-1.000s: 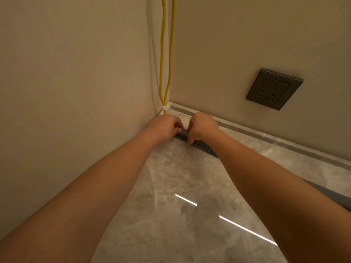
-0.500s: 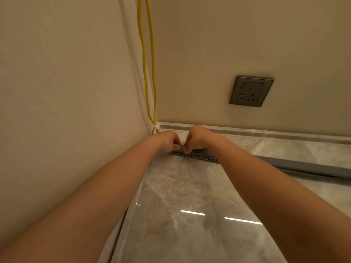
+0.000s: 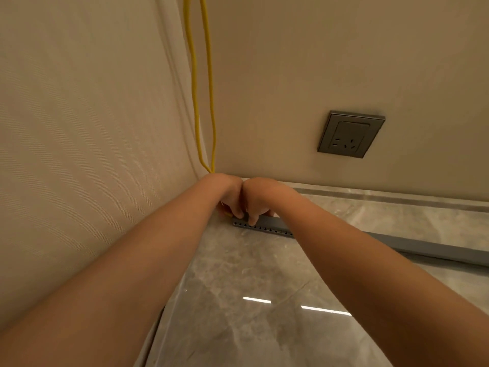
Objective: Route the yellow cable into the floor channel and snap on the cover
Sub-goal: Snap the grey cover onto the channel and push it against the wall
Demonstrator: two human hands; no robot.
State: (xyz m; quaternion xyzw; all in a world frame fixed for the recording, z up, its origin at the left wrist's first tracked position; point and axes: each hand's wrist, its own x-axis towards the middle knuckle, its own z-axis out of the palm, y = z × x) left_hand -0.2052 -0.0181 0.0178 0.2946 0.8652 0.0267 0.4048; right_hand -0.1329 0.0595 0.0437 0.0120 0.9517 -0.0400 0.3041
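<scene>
left hand (image 3: 228, 193): bare | right hand (image 3: 262, 198): bare | forearms (image 3: 148, 263): bare, unsleeved

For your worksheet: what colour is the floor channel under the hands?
Grey floor channel, dotted with dark holes; head view.

At the corner end of the channel (image 3: 267, 227) the hands meet, knuckles touching — left hand (image 3: 227, 193) pinches the yellow cable (image 3: 211, 102), right hand (image 3: 260, 198) grips the channel. Above the channel, a wall socket (image 3: 350, 134).
</scene>
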